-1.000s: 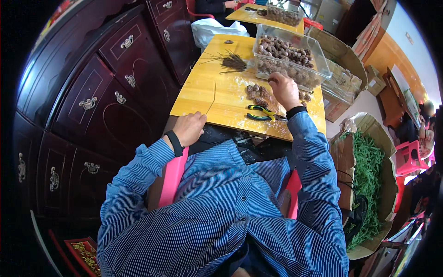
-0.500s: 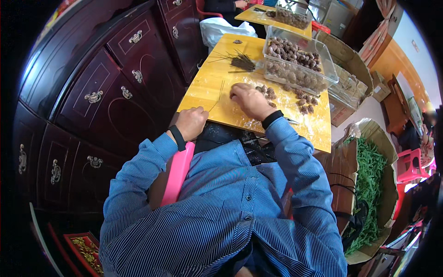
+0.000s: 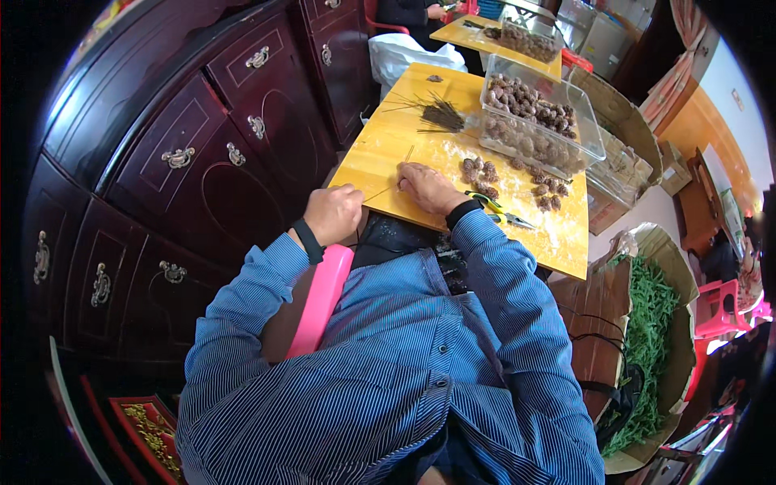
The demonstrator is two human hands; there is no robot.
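Observation:
My left hand is closed at the near left edge of the wooden table, pinching one end of a thin dark wire. That wire runs to my right hand, whose fingers are closed on it just above the tabletop. A short length sticks up beyond the right fingertips; whether a pine cone is under them is hidden. Beside my right wrist lie pliers with yellow and black handles. Several brown pine cones rest past the right hand, and a bundle of dark wires lies farther back.
A clear plastic bin of pine cones stands at the table's far right. Right of the table, a cardboard box holds green shredded filler. Dark cabinets line the left. Another person sits at a farther table.
My right hand has come nearer and closed on the wire, whose upright part now shows shorter. The pliers beside the right wrist are more exposed. The whole view has shifted slightly.

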